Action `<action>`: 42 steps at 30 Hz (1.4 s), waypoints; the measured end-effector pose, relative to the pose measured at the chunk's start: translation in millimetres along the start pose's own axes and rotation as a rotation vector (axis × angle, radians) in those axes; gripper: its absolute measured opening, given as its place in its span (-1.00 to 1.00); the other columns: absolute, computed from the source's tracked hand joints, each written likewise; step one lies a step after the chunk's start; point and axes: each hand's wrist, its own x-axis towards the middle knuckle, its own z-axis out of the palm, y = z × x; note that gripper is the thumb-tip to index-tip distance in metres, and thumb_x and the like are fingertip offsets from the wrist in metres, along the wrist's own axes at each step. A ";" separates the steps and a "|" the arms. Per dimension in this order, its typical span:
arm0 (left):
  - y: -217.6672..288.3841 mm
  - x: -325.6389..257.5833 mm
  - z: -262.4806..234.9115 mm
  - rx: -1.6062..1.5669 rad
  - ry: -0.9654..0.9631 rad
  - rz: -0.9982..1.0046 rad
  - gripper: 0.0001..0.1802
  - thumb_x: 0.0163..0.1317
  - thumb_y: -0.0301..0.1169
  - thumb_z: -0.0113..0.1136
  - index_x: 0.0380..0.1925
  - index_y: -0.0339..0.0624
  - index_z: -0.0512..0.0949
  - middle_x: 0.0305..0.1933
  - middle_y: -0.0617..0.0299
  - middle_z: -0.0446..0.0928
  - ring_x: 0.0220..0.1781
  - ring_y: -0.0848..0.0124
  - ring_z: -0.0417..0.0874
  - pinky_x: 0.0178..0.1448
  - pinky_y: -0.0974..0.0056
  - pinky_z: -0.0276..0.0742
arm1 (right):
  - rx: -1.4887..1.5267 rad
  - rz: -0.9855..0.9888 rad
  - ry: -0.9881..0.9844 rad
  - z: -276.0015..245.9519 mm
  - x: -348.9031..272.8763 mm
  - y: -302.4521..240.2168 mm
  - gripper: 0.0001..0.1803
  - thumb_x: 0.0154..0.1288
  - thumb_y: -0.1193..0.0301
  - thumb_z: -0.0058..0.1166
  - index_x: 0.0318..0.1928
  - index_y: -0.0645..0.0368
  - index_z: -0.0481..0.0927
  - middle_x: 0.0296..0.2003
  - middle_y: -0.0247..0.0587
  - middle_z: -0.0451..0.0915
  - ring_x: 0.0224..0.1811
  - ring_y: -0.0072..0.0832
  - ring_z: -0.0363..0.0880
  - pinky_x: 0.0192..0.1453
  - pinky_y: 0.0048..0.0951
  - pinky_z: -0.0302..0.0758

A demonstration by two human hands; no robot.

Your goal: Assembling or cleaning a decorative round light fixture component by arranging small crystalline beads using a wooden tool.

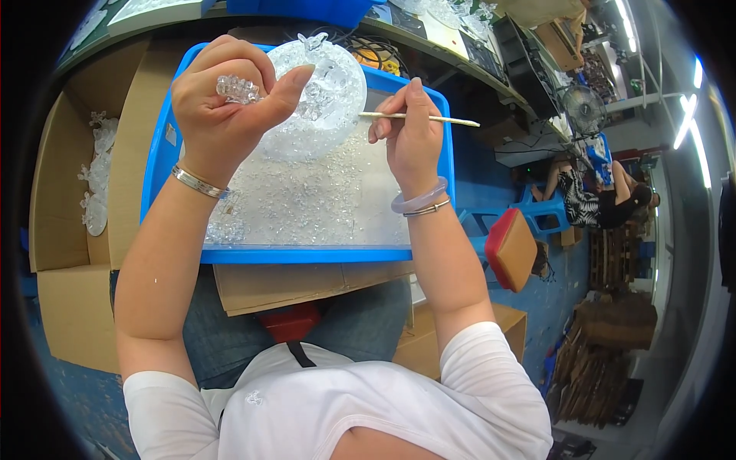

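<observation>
My left hand [230, 100] is closed, its fingers curled and thumb stretched out, around a small cluster of clear faceted pieces [238, 90]. My right hand [412, 130] pinches a thin pale stick [452, 120], which lies nearly level and points toward a round whitish plate [333, 139]. Several clear plastic-looking pieces [313, 100] rest on that plate, with one shaped piece at its far rim. The plate sits at the far side of a blue-rimmed tray [307, 254]. Many tiny clear bits [295, 188] are scattered over the tray's pale bottom.
An open cardboard box [57, 192] with clear pieces [100, 176] stands at the left. Behind the tray are black cables [383, 47] and a long bench. To the right are a stool with a tan seat [512, 249], a fan [584, 106] and a seated person [613, 201].
</observation>
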 end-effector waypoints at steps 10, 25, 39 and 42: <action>-0.8 0.9 -0.1 0.009 0.020 0.034 -0.68 -0.33 -0.46 0.36 -0.90 -0.16 0.34 -0.68 0.30 0.42 -0.65 0.54 0.35 -0.60 0.52 0.20 | -0.026 0.024 -0.068 3.4 -3.2 1.8 -0.56 0.29 0.20 -0.34 -0.66 0.18 0.28 -0.81 -0.24 0.32 -0.81 -0.59 0.27 -0.70 -0.58 0.31; 0.9 0.0 2.7 0.052 0.041 -0.063 -0.70 -0.27 -0.45 0.35 -0.87 -0.21 0.38 -0.69 0.31 0.41 -0.67 0.58 0.33 -0.63 0.53 0.16 | -0.292 0.011 -0.230 17.2 -13.1 3.7 -0.58 0.30 0.24 -0.33 -0.60 0.25 0.37 -0.72 -0.27 0.38 -0.71 -0.63 0.35 -0.58 -0.68 0.31; -2.7 -5.2 7.7 -0.059 0.133 -0.269 -0.70 -0.17 -0.32 0.34 -0.83 -0.23 0.45 -0.71 0.31 0.42 -0.73 0.60 0.36 -0.68 0.55 0.14 | -0.233 -0.071 -0.098 11.2 -10.2 5.5 -0.57 0.30 0.22 -0.34 -0.58 0.26 0.36 -0.69 -0.26 0.38 -0.70 -0.60 0.36 -0.61 -0.63 0.38; -5.6 -5.5 7.4 -0.044 0.132 -0.230 -0.70 -0.19 -0.29 0.35 -0.82 -0.21 0.47 -0.70 0.30 0.43 -0.72 0.59 0.37 -0.68 0.55 0.14 | -0.263 -0.063 -0.129 15.9 -12.7 7.2 -0.58 0.30 0.22 -0.33 -0.58 0.25 0.37 -0.70 -0.26 0.38 -0.70 -0.61 0.36 -0.60 -0.64 0.37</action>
